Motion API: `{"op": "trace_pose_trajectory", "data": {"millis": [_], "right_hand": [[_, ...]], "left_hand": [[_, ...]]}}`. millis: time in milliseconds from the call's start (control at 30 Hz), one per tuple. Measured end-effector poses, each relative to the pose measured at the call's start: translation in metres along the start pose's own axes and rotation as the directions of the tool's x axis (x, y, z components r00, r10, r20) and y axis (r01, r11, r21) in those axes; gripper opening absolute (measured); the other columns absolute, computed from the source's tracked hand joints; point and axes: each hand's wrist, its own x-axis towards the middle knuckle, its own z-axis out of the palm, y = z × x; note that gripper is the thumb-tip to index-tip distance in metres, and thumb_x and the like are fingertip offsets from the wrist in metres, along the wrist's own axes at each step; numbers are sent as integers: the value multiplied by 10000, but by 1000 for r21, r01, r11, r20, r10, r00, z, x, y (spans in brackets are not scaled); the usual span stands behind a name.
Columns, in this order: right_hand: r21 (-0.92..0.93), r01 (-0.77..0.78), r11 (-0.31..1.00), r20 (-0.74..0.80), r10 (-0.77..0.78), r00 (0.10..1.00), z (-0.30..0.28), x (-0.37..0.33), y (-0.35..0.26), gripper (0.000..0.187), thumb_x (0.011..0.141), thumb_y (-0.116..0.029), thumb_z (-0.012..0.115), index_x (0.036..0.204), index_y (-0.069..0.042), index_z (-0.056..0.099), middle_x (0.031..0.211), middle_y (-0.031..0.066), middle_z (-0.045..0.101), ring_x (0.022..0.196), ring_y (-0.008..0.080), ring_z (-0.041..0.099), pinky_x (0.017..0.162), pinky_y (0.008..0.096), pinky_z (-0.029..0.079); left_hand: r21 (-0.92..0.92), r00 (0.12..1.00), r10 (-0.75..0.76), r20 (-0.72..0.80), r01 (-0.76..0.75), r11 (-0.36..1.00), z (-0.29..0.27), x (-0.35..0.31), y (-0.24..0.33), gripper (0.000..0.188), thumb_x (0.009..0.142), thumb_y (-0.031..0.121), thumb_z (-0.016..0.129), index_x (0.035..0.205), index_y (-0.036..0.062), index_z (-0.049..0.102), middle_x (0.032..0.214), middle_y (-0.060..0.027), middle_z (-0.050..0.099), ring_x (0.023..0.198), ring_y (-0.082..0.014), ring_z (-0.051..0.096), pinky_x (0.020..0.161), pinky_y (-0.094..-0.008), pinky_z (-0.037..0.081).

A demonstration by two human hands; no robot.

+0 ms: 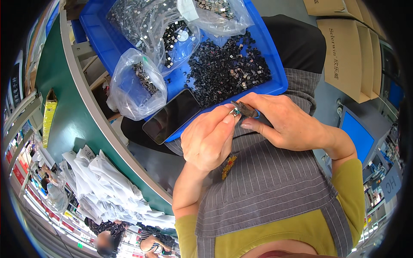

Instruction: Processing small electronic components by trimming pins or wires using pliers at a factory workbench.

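Observation:
Above my lap, my left hand pinches a small metal-and-green electronic part between thumb and fingertips. Closed around a pair of small cutting pliers is my right hand; a bit of blue handle shows under its fingers. The dark jaws of the pliers meet the small part at my left fingertips. Just beyond both hands, a loose heap of tiny black parts with some shiny pieces lies in a blue plastic bin. A dark smartphone rests over the bin's near left edge, close to my left hand.
Clear plastic bags of small metal parts sit in the bin's left and far side. To the left curves a green-topped table with white packets and a yellow box. Cardboard cartons and a blue screen stand right.

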Motion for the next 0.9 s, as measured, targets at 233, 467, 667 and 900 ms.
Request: {"op": "trace_pose_trajectory", "data": {"millis": [233,467,667,900], "right_hand": [[248,-274,929,177,234,956,-3,6,4,221,910,-152,556,1064,4,525,783,130,636,714,291,635,645,381,470],[-65,-181,981,-217,164,962,5,21,61,233,921,-156,561,1073,19,537,845,93,633,794,154,628,734,279,481],[-54,8,998,-523,-35,851,7,31,86,288,851,-114,643,1080,21,533,956,159,627,860,292,631,746,355,493],[-248,74,966,-399,-172,901,18,3,104,354,804,-89,682,1109,13,535,1007,147,601,929,308,598,792,357,495]], "left_hand": [[-37,997,-70,-17,70,997,9,-4,-9,307,698,-101,700,963,-6,577,850,-158,653,656,-234,648,518,-284,514],[-163,973,-228,-27,221,962,22,-1,-14,247,743,-102,682,939,-5,568,871,-160,651,669,-198,641,534,-250,513],[-189,870,-489,60,491,850,46,48,-39,175,840,-59,601,998,-7,547,929,-97,625,676,-119,644,544,-233,501],[36,841,-538,54,536,843,51,64,-83,190,871,-20,529,1059,-7,555,1045,-159,597,810,-246,667,633,-315,538]]}}
